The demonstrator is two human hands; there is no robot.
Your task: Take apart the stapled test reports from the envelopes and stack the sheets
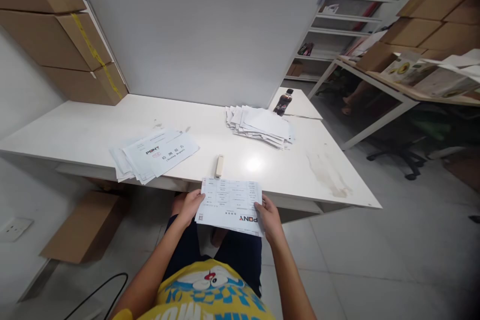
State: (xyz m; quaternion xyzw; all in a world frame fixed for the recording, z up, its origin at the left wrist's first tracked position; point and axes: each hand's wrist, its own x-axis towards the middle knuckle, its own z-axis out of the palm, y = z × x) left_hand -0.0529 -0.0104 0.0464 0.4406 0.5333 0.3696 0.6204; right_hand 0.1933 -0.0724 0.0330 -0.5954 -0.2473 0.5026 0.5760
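Between my hands, at the table's front edge, are printed paper sheets [230, 205] with a PONY logo and a table of text upside down to me. My left hand [190, 206] grips their left edge, and my right hand [270, 217] grips the right edge, thumb on top. Just beyond the sheets' far edge lies a small cream stapler [219, 165]. To the left, a fanned pile of printed reports [161, 152] rests near the table edge. A thicker, uneven stack of papers [262, 125] sits at the back right.
A whiteboard [198, 35] stands across the back of the white table [300, 170]. Behind the paper stack is a dark drink bottle [284, 102]. Cardboard boxes [63, 40] are piled at the left, and another box [84, 227] is on the floor. At right stands a second table [378, 82].
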